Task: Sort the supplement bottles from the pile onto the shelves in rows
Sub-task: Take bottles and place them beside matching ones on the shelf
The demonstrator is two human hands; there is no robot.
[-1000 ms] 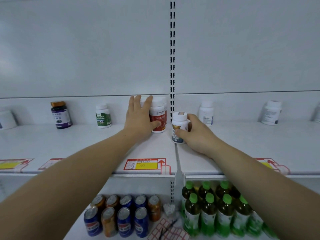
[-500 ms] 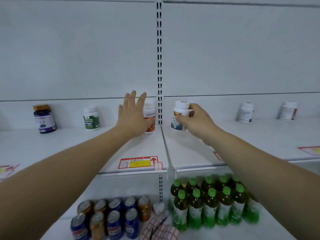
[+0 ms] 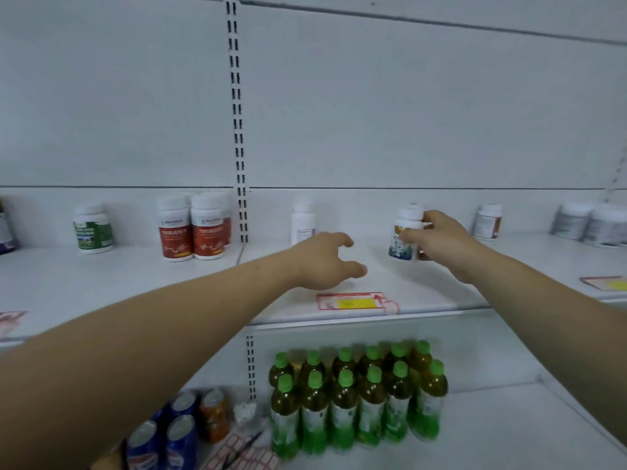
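Note:
My right hand (image 3: 441,245) grips a white supplement bottle with a blue and orange label (image 3: 405,237), held slightly tilted just above the white shelf (image 3: 424,296). My left hand (image 3: 327,261) hovers over the shelf to its left with loosely curled fingers, holding nothing. Behind that hand a white bottle with a pale label (image 3: 302,223) stands at the back. Two red-labelled bottles (image 3: 193,228) stand side by side left of the slotted upright, with more behind them. A green-labelled bottle (image 3: 92,228) stands further left.
More white bottles (image 3: 488,221) and grey-white jars (image 3: 593,223) line the back right of the shelf. A red and yellow price tag (image 3: 353,302) lies at the shelf front. Below stand green-capped tea bottles (image 3: 356,395) and drink cans (image 3: 176,432).
My left hand let go of the red-labelled bottles and moved right across the upright. My right hand carried the blue and orange bottle further right along the shelf. The view shifted right.

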